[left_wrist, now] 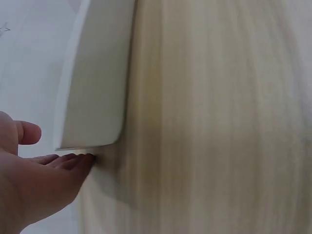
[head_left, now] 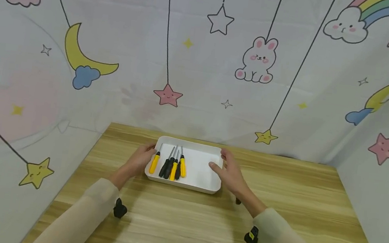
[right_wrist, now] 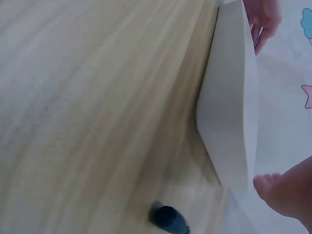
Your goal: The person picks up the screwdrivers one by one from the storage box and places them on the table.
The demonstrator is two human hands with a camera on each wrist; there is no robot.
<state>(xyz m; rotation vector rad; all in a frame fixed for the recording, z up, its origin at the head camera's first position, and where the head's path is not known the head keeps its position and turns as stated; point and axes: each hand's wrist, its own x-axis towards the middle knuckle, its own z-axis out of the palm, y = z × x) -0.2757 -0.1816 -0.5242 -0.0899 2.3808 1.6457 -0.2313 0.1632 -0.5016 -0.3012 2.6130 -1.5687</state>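
Note:
A shallow white tray (head_left: 201,187) sits on the wooden table with several screwdrivers (head_left: 174,167) in its left half, their handles yellow or black and their shafts pointing away. At the tray's left end is my left hand (head_left: 140,158). In the left wrist view its extended fingers (left_wrist: 73,161) lie beside the tray's end wall (left_wrist: 97,73), and the thumb stands apart from the rim. My right hand (head_left: 230,172) is spread at the right end, thumb reaching over the inside and fingers by the far right corner. Contact there is hard to make out.
A dark, round-ended object (right_wrist: 168,219) lies on the table, partly hidden under my right forearm in the head view. The wooden table (head_left: 174,224) meets a cartoon-printed fabric wall (head_left: 207,78) close behind the tray. Black wrist devices (head_left: 251,237) hang below both sleeves.

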